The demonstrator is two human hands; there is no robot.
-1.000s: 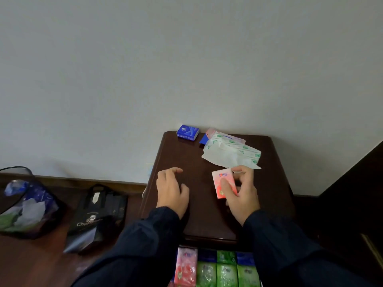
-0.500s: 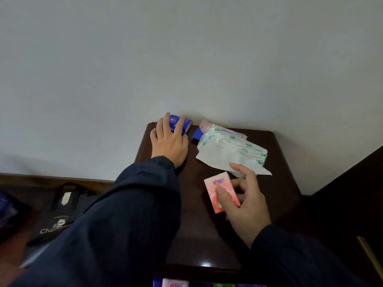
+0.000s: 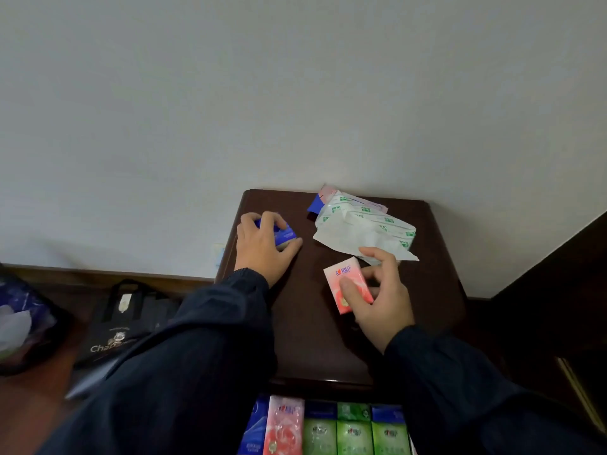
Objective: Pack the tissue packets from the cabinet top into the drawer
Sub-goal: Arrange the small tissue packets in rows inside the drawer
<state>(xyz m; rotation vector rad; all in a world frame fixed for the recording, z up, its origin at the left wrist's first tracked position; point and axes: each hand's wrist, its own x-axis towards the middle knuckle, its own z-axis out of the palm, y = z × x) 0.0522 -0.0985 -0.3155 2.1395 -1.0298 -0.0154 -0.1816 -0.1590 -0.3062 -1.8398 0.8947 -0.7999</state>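
A plain pale wall backs a dark brown wooden cabinet top (image 3: 308,339), with a black printed tote bag (image 3: 121,326) on the floor to its left. Your left hand (image 3: 262,254) curls over a small blue plastic-wrapped tissue packet (image 3: 285,234) near the top's left edge, fingers wrapped round its far side. Further right, a crumpled white plastic wrapper with green print (image 3: 364,231) lies by the wall. Your right hand (image 3: 377,297) pinches a pink film-wrapped tissue packet (image 3: 347,287), thumb on its face, fingers behind. Below, the open drawer (image 3: 328,394) already holds 5 upright packets. I judge these packets light, soft and squashy, with slick film; grip across the 2 broad faces near the middle, gently, so they neither slip nor crush.
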